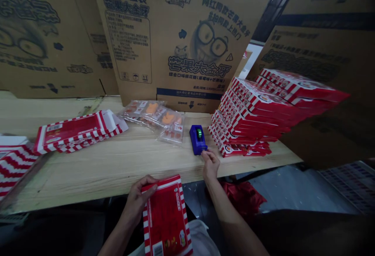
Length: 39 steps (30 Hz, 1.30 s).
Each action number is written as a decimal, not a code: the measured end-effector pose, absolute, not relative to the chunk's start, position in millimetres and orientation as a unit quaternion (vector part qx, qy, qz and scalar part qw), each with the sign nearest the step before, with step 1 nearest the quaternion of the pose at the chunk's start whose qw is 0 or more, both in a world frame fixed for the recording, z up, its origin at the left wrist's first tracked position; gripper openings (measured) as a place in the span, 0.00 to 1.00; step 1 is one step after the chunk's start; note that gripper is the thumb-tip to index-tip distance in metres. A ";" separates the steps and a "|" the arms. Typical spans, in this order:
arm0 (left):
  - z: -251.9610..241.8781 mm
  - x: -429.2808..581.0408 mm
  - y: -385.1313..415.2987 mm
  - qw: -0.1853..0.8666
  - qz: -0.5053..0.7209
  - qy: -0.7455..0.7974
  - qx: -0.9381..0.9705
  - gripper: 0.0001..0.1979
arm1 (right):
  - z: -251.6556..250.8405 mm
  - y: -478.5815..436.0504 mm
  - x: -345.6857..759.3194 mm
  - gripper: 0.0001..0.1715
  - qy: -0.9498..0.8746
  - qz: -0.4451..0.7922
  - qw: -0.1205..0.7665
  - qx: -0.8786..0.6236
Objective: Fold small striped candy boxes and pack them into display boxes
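Red-and-white striped carton (pixel 165 219), one, pinched by my left hand (pixel 139 195); blue tape dispenser (pixel 194 140), one, on worktop (pixel 117 166), my right hand (pixel 211 165) pinched together at its near end.

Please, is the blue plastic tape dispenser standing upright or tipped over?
Upright: the dispenser rests on its base, its green tape roll showing on top.

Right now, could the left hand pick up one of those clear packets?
Probably not without letting go first: the left hand grips a red box. Otherwise, nothing seems to stand between it and the clear packets on the table.
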<state>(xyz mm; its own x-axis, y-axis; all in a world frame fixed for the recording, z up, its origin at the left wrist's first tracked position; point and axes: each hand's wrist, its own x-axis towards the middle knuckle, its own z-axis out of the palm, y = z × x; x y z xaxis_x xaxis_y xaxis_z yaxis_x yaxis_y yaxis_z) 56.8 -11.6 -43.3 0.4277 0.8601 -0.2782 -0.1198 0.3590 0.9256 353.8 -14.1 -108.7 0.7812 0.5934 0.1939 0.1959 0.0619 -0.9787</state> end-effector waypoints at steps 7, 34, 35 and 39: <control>-49.5 65.3 -8.5 0.714 0.347 0.387 0.468 0.10 | -89.4 -33.0 349.9 0.26 -0.300 0.211 0.654 -0.662; -3.9 83.7 -38.2 0.675 0.341 0.242 0.608 0.11 | 4.8 13.2 282.6 0.27 -0.658 0.690 -0.025 -0.301; -5.1 77.0 -35.2 0.682 0.335 0.240 0.604 0.13 | 18.1 14.9 279.9 0.23 -0.706 0.637 -0.035 -0.307; -2.3 23.4 8.9 0.689 0.285 0.248 0.619 0.33 | 94.8 -0.7 282.0 0.11 -0.874 0.372 -0.010 -0.312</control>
<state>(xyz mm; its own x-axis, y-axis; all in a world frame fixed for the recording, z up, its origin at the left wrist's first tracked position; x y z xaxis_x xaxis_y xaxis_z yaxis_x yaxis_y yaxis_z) 23.4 8.9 -2.3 0.7146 0.6994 0.0116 -0.0861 0.0715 0.9937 282.0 -0.7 94.8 -0.8055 0.5374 -0.2496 0.5525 0.5291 -0.6440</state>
